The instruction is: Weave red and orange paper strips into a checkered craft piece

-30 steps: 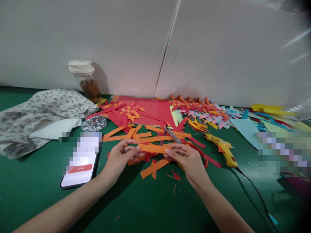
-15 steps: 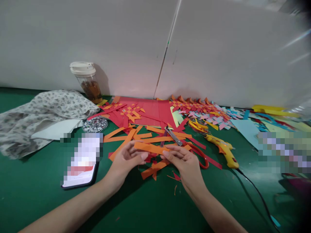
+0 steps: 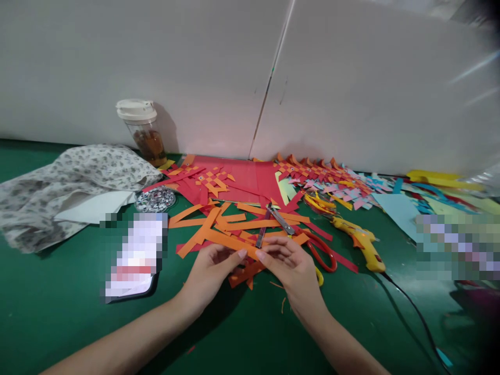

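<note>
An orange paper strip is pinched near its right end by both of my hands. My left hand presses its thumb on top of the strip, fingers curled beneath. Close beside it, my right hand grips the tip between thumb and fingers. Under and behind them lies a loose heap of orange strips and red ones. Scissors with red handles lie just beyond my right hand, partly covered by it. Woven orange and red paper fish rest farther back on red sheets.
A yellow glue gun with a black cord lies at right. At left are a phone, a patterned cloth and a lidded drink cup by the wall. Finished-looking woven pieces and blue paper fill the back right.
My left hand has slid along the strip toward my right hand, and both hands are lower. The strip's left end now sticks out past my left hand.
</note>
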### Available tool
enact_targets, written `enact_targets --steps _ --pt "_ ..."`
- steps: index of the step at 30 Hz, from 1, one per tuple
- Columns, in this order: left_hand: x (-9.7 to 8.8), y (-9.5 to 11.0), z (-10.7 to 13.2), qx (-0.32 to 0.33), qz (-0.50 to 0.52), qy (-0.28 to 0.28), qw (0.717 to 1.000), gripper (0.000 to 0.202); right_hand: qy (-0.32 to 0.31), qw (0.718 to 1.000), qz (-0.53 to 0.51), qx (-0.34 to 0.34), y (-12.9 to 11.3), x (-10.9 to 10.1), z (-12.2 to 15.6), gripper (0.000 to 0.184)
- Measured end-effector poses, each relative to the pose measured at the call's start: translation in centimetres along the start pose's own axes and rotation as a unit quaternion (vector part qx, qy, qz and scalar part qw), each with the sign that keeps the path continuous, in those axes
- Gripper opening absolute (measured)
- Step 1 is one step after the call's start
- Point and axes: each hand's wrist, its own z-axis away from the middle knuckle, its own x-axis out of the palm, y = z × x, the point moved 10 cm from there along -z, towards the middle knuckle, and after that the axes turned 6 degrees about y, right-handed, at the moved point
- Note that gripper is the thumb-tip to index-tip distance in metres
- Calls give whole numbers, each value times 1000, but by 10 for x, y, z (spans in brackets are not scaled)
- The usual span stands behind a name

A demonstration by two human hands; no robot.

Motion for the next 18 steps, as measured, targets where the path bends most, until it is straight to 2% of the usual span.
enact_targets --steps 5,11,18 --pt "0 0 0 0 20 2 1000 17 -4 1000 -1 -1 -1 2 2 29" --pt "10 3 0 19 54 -37 998 24 -13 1000 -8 7 4 9 7 27" --pt "7 10 -3 31 32 -43 998 25 -28 999 29 -2 -3 8 3 27"
